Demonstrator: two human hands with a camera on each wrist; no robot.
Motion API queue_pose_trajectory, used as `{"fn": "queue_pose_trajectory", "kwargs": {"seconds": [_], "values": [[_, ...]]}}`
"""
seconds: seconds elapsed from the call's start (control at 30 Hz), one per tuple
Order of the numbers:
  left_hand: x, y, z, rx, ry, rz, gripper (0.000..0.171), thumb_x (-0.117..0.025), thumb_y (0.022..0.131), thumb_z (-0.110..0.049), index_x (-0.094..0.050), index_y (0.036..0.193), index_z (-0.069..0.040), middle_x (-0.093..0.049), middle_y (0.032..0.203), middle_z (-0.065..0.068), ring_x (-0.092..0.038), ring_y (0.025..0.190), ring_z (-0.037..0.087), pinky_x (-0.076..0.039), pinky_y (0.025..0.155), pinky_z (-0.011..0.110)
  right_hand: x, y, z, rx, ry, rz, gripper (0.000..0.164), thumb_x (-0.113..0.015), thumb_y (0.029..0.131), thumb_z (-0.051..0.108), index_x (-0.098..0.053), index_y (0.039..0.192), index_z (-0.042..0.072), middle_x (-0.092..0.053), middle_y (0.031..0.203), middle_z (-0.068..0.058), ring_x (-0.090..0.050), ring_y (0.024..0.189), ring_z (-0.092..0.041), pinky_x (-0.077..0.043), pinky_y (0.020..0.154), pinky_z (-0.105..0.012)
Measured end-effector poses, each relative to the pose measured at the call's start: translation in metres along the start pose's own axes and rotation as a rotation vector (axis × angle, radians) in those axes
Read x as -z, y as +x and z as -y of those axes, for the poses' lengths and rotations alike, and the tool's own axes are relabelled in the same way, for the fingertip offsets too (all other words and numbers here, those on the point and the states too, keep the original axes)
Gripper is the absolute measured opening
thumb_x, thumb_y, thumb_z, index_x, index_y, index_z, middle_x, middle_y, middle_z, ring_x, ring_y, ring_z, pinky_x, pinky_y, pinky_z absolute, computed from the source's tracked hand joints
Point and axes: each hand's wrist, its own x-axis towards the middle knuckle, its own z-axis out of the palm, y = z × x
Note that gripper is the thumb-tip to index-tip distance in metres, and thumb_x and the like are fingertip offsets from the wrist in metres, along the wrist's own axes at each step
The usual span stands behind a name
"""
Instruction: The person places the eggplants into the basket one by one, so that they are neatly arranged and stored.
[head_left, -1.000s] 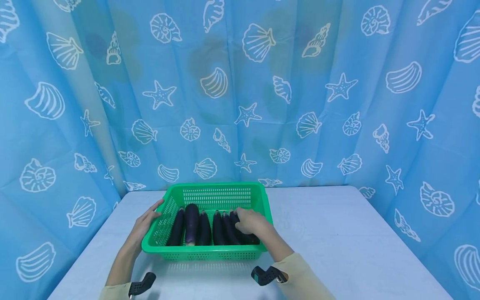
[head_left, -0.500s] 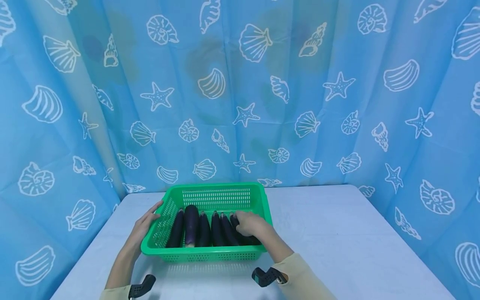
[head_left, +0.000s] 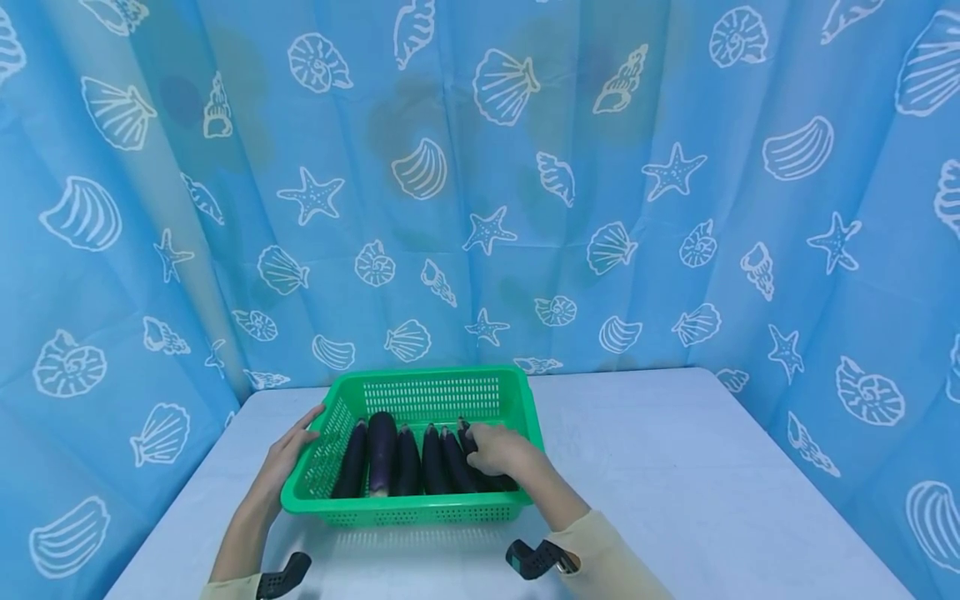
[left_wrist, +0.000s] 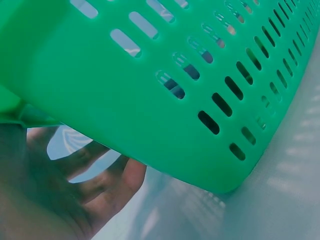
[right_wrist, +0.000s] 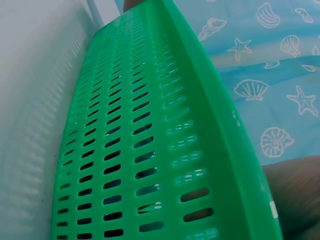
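A green plastic basket [head_left: 408,510] with slotted walls holds several dark purple eggplants [head_left: 408,467] lying side by side, stem ends mostly toward the back. One thicker eggplant [head_left: 382,450] has its pale end toward the front. Inside the right part of the basket, my right hand [head_left: 506,452] grips the rightmost eggplant [head_left: 466,435], covering most of its middle. My left hand [head_left: 283,457] touches the basket's left side, its fingers spread along the outside below the rim in the left wrist view. The right wrist view shows mainly the basket's front wall [right_wrist: 120,125], which hides the right hand's fingers.
The basket stands on a white-covered table [head_left: 660,483] toward the left. A blue curtain [head_left: 525,192] with white shell and starfish prints hangs behind and along both sides. Black wrist devices [head_left: 534,558] sit on both forearms near the table's front.
My right hand stays at the rightmost eggplant and shifts slightly, so more of its stem end shows. The head view drifts a little; the left hand and the basket keep their places.
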Motion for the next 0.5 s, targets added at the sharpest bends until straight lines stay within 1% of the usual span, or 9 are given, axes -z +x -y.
{"fn": "queue_pose_trajectory", "kwargs": {"seconds": [0.1,0.17,0.23,0.3,0.37,0.43,0.5], "values": [[-0.002,0.003,0.001,0.003,0.003,0.018,0.058,-0.038,0.101,-0.029,-0.022,0.157,-0.033,-0.008,0.167,0.008,-0.010,0.152,0.042,-0.016,0.119,0.063,0.003,-0.006,-0.005,0.050,0.048,-0.021,0.047,-0.058,0.097,0.023,-0.051,0.141,0.008,-0.055,0.142,-0.013,-0.053,0.130,-0.034,-0.049,0.099,-0.050],[-0.003,0.005,0.003,-0.001,0.009,0.031,0.058,-0.038,0.101,-0.029,-0.020,0.157,-0.035,-0.007,0.167,0.008,-0.010,0.152,0.042,-0.015,0.118,0.064,0.006,-0.010,-0.010,0.109,0.080,-0.049,0.048,-0.059,0.097,0.026,-0.051,0.141,0.007,-0.055,0.142,-0.014,-0.054,0.129,-0.034,-0.049,0.099,-0.050],[-0.002,0.005,0.004,-0.008,0.027,0.033,0.058,-0.038,0.101,-0.030,-0.020,0.157,-0.036,-0.008,0.167,0.007,-0.009,0.152,0.042,-0.015,0.118,0.065,0.010,-0.014,-0.015,0.186,0.120,-0.096,0.050,-0.058,0.098,0.029,-0.051,0.141,0.006,-0.056,0.141,-0.016,-0.055,0.128,-0.034,-0.050,0.099,-0.051],[-0.001,0.003,0.004,-0.032,0.066,0.029,0.057,-0.039,0.102,-0.032,-0.021,0.157,-0.034,-0.009,0.167,0.007,-0.008,0.152,0.041,-0.014,0.118,0.065,0.017,-0.019,-0.021,0.235,0.152,-0.156,0.051,-0.055,0.099,0.036,-0.051,0.141,0.007,-0.057,0.139,-0.016,-0.054,0.129,-0.034,-0.047,0.102,-0.053],[0.002,0.000,0.003,-0.056,0.138,0.009,0.057,-0.040,0.103,-0.039,-0.021,0.157,-0.033,-0.012,0.166,0.011,-0.011,0.152,0.042,-0.016,0.117,0.066,0.024,-0.025,-0.028,0.256,0.170,-0.231,0.055,-0.052,0.099,0.044,-0.051,0.141,0.009,-0.057,0.139,-0.016,-0.051,0.131,-0.035,-0.046,0.103,-0.055],[0.006,-0.005,0.000,-0.099,0.248,-0.030,0.060,-0.040,0.102,-0.046,-0.022,0.157,-0.030,-0.021,0.163,0.016,-0.019,0.149,0.044,-0.021,0.116,0.066,0.031,-0.030,-0.037,0.239,0.172,-0.304,0.059,-0.049,0.098,0.051,-0.050,0.143,0.013,-0.055,0.141,-0.016,-0.050,0.132,-0.035,-0.045,0.103,-0.058],[0.010,-0.011,-0.007,-0.142,0.360,-0.078,0.065,-0.040,0.101,-0.053,-0.021,0.157,-0.028,-0.031,0.158,0.023,-0.029,0.144,0.047,-0.029,0.112,0.065,0.036,-0.034,-0.050,0.211,0.138,-0.375,0.064,-0.048,0.096,0.057,-0.048,0.145,0.016,-0.050,0.145,-0.016,-0.046,0.135,-0.036,-0.042,0.105,-0.061]]}}
